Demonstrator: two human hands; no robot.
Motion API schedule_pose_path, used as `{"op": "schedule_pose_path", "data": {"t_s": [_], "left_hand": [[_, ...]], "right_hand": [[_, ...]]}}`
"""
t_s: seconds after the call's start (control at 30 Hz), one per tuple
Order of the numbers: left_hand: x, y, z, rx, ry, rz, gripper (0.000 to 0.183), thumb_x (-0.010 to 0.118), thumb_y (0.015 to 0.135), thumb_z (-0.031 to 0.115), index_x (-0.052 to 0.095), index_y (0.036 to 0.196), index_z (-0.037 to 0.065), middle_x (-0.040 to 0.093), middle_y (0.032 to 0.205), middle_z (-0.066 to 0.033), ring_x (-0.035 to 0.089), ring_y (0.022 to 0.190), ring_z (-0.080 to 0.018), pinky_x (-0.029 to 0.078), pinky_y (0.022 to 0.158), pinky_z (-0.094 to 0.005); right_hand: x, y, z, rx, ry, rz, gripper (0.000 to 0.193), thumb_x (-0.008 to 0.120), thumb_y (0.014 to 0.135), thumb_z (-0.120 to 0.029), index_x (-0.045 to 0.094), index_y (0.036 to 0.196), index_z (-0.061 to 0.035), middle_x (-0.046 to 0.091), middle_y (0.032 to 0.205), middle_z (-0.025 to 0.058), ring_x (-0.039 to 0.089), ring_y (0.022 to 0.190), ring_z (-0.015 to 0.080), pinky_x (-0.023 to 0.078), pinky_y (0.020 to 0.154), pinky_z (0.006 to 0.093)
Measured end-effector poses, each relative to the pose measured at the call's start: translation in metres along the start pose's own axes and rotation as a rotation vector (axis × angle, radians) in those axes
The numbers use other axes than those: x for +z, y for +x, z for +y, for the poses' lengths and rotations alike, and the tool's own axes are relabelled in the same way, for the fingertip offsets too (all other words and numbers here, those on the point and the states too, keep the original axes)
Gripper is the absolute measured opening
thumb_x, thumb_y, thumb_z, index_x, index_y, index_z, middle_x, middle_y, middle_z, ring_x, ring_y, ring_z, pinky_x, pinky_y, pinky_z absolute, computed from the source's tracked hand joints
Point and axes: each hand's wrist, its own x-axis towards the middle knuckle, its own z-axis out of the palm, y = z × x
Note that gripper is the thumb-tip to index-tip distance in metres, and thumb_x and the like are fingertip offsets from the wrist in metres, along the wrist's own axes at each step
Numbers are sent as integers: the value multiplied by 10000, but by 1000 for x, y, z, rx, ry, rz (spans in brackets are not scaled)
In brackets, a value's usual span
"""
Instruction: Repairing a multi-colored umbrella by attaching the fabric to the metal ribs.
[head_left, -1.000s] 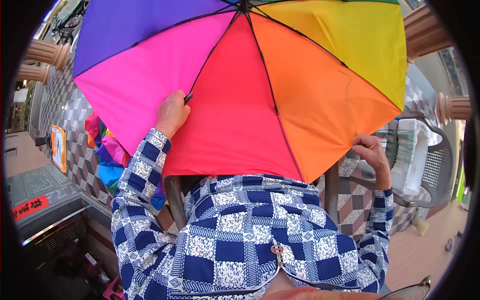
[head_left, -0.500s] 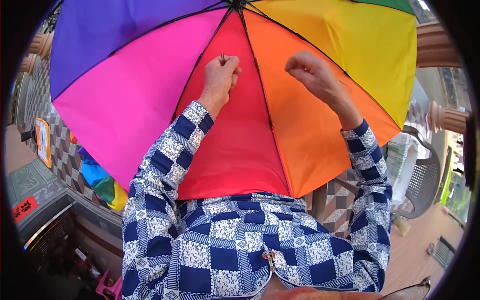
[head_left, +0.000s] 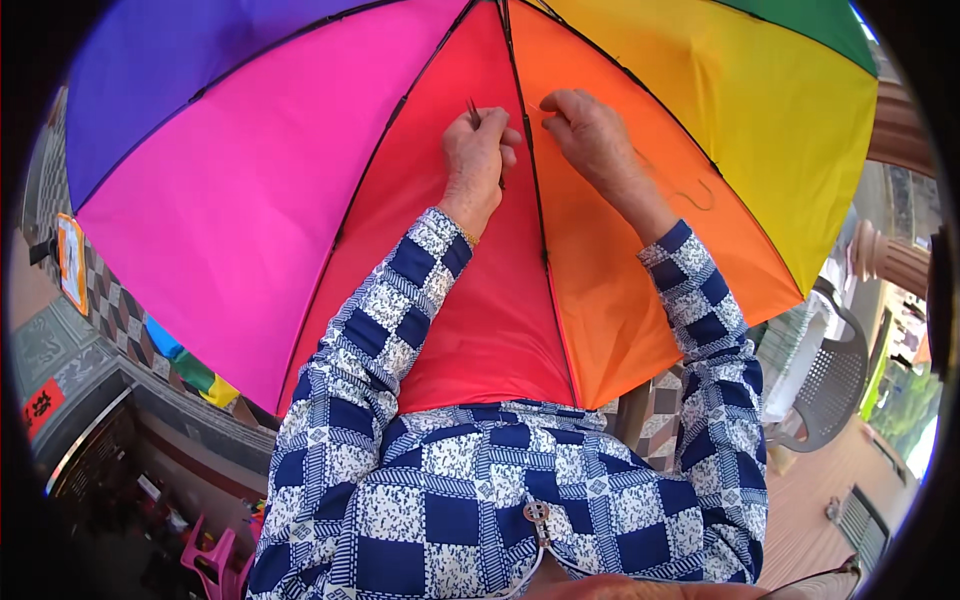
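The patterned tile floor (head_left: 105,285) is partly visible at left; blue, green and yellow fabric (head_left: 192,372) is seen over it, direct support unconfirmed. White material (head_left: 795,365) is carried by a grey chair (head_left: 838,375).

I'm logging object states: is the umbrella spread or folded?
Spread: the umbrella has its coloured panels stretched wide between black ribs that fan apart.
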Motion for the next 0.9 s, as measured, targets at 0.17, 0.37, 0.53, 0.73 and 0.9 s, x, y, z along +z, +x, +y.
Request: {"op": "schedule_pose_path", "data": {"t_s": [0.17,0.37,0.53,0.73,0.9], "left_hand": [[-1,0,1,-8,-7,3,89,562,839,127,515,827,53,572,630,-53,440,400,-79,336,370,-219],[1,-1,1,1,-9,-4,87,559,841,124,512,823,53,569,623,-53,439,395,-82,340,372,-221],[1,1,-1,24,-3,6,86,558,841,118,514,820,48,567,619,-57,437,392,-87,343,376,-224],[4,2,-3,65,55,38,76,582,842,130,545,824,66,553,615,-27,434,407,-77,325,373,-207],[5,1,6,52,97,6,97,600,824,133,554,787,55,532,589,-18,410,400,-71,305,366,-208]], "right_hand": [[-2,5,-1,-2,0,-72,124,577,794,-143,633,856,-52,619,842,129,601,789,308,486,676,401],[-1,7,4,-10,8,-69,88,594,794,-113,622,833,-39,617,802,115,601,757,269,479,661,358],[4,11,4,10,53,-61,91,594,787,-102,625,839,-34,618,797,113,600,743,257,478,662,345],[23,17,-5,28,165,53,102,582,778,-155,646,799,-79,622,798,110,602,753,300,482,665,396],[21,13,-5,19,235,61,77,589,770,-35,621,840,-29,610,776,72,590,729,187,469,668,289]]}}
